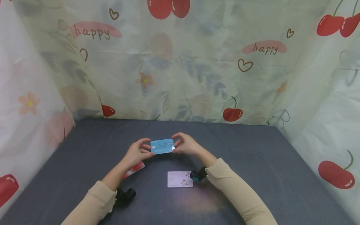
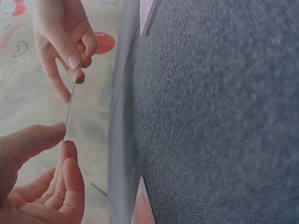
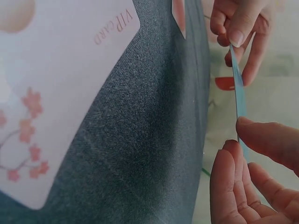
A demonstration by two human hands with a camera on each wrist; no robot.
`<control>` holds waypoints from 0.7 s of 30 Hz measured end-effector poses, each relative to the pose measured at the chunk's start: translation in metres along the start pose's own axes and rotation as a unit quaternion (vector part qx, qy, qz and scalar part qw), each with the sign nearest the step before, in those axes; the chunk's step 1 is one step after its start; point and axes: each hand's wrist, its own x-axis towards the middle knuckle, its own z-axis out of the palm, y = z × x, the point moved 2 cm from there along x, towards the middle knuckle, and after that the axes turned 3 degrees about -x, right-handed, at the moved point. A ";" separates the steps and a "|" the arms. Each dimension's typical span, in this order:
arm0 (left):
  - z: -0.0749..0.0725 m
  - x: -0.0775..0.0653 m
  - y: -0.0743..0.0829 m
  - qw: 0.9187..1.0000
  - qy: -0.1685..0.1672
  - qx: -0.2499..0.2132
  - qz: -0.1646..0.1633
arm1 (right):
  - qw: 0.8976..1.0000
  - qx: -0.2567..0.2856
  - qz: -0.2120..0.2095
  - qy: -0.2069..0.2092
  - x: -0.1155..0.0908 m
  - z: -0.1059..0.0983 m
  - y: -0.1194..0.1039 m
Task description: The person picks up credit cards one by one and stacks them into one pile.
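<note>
A light blue chip card (image 1: 162, 146) is held up above the dark table between both hands, its printed face toward the head camera. My left hand (image 1: 137, 153) pinches its left edge between thumb and fingers. At the opposite edge my right hand (image 1: 186, 144) pinches it the same way. Both wrist views show the card edge-on, as a thin blue strip (image 3: 239, 93) in the right one. On the table below lies a pale pink card (image 1: 180, 179) marked VIP, near the right wrist. A red and white card (image 1: 136, 168) lies partly hidden under the left forearm.
The dark grey tabletop (image 1: 242, 156) reaches back to a hanging curtain (image 1: 180, 78) printed with cherries, and curtains flank both sides. Black wrist cameras (image 1: 126, 195) sit on both wrists, low over the table.
</note>
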 end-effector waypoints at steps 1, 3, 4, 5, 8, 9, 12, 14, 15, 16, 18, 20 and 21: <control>0.001 0.000 0.000 1.000 0.000 -0.001 0.001 | 1.000 0.001 0.000 -0.001 -0.001 -0.001 0.001; 0.002 -0.002 0.001 1.000 -0.001 -0.001 0.003 | 1.000 0.001 -0.004 -0.003 -0.004 -0.002 0.001; 0.002 -0.002 0.002 1.000 -0.002 -0.001 0.005 | 1.000 0.000 -0.006 -0.004 -0.005 -0.002 0.001; 0.003 -0.003 0.002 1.000 -0.002 -0.002 0.005 | 1.000 0.001 -0.011 -0.005 -0.006 -0.002 0.001; 0.004 -0.004 0.003 1.000 -0.004 -0.005 0.006 | 1.000 0.003 -0.020 -0.007 -0.010 -0.003 0.001; 0.004 -0.005 0.003 1.000 -0.004 -0.005 0.006 | 1.000 0.003 -0.023 -0.007 -0.011 -0.003 0.001; 0.005 -0.005 0.004 1.000 -0.008 -0.004 0.013 | 1.000 0.002 -0.027 -0.006 -0.014 -0.004 0.001; 0.006 -0.006 0.004 1.000 -0.009 -0.006 0.014 | 1.000 -0.002 -0.029 -0.003 -0.016 -0.004 0.001; 0.006 -0.006 0.004 1.000 -0.011 -0.008 0.015 | 1.000 -0.004 -0.028 -0.003 -0.016 -0.004 0.002; 0.006 -0.007 0.004 1.000 -0.013 -0.009 0.017 | 1.000 -0.004 -0.026 -0.003 -0.017 -0.004 0.002; 0.006 -0.007 0.004 1.000 -0.017 -0.011 0.018 | 1.000 -0.005 -0.025 -0.004 -0.019 -0.005 0.002; 0.006 -0.008 0.005 1.000 -0.020 -0.012 0.021 | 1.000 -0.001 -0.022 -0.005 -0.021 -0.005 0.003; 0.006 -0.009 0.005 0.999 -0.021 -0.012 0.024 | 1.000 0.002 -0.020 -0.007 -0.022 -0.006 0.003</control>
